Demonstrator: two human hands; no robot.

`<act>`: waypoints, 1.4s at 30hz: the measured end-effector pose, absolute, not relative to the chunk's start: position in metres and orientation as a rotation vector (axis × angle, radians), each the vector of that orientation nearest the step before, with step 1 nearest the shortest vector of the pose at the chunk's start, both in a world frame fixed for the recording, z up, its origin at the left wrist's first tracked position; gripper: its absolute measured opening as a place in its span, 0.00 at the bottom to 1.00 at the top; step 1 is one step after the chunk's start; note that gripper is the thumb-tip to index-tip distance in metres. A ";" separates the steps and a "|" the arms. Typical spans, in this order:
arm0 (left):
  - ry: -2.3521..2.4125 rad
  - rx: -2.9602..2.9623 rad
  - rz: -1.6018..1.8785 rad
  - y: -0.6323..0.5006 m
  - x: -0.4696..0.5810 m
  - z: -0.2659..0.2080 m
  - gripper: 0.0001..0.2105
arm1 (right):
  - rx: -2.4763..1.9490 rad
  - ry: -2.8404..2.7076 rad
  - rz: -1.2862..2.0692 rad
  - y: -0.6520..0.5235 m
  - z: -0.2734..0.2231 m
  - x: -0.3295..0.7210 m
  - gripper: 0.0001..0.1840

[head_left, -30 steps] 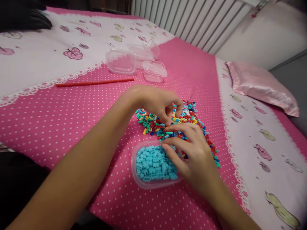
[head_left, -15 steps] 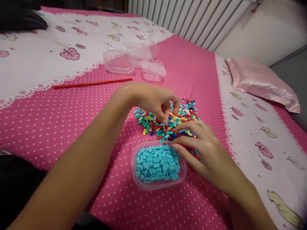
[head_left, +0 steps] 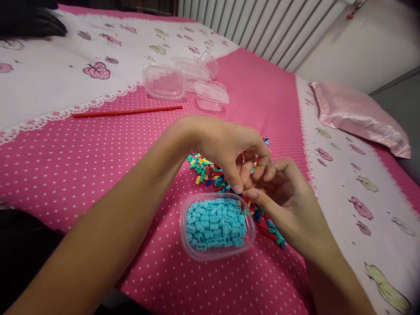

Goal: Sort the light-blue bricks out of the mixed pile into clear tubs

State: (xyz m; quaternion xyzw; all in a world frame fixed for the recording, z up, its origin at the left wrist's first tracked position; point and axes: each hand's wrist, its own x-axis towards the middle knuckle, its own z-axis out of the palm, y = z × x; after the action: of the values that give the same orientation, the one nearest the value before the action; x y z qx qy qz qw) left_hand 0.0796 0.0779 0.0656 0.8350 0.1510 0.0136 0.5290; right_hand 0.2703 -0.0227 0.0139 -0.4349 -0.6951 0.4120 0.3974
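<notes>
My left hand (head_left: 234, 148) arches over a pile of small mixed-colour toy bricks (head_left: 205, 168), its thumb and fingertips pinched together. My right hand (head_left: 285, 197) meets it from the right, thumb and fingers also closed in a pinch. The fingertips of both hands come together just beyond a clear plastic tub (head_left: 185, 238); whatever they hold is too small or hidden to make out. Light-blue bricks (head_left: 215, 223) fill the tub, which sits nearest me. Both hands cover much of the pile, and some bricks show below my right hand.
Several clear plastic containers (head_left: 164, 83) stand farther back on the pink dotted bedspread (head_left: 256, 87). A thin red stick (head_left: 127, 113) lies left of them. A pink satin pillow (head_left: 357, 116) is at the right, a white radiator (head_left: 243, 26) behind, and a black object (head_left: 29, 22) at far left.
My left hand has moved right, away from the left of the pile. My right hand has lifted off the bricks and turned inward, and the fingertips of both now meet.
</notes>
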 end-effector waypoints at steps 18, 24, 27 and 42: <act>0.675 2.230 0.681 0.109 0.065 0.031 0.10 | -1.105 -2.482 0.485 -0.040 0.019 0.265 0.09; 0.747 2.120 0.780 0.117 0.077 0.006 0.06 | -1.014 -2.582 0.481 -0.035 0.021 0.272 0.13; 0.752 2.221 0.572 0.120 0.072 0.003 0.08 | -0.980 -2.630 0.527 -0.034 0.021 0.274 0.13; 0.857 2.409 -0.146 0.100 0.083 0.023 0.04 | -0.914 -2.640 0.735 -0.038 0.020 0.270 0.08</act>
State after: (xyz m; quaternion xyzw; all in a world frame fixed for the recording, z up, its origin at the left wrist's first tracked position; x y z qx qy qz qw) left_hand 0.0834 0.0995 0.0229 0.9013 0.3207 -0.0547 0.2860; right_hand 0.2701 -0.0375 0.0201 -0.3139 -0.9066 0.2524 0.1262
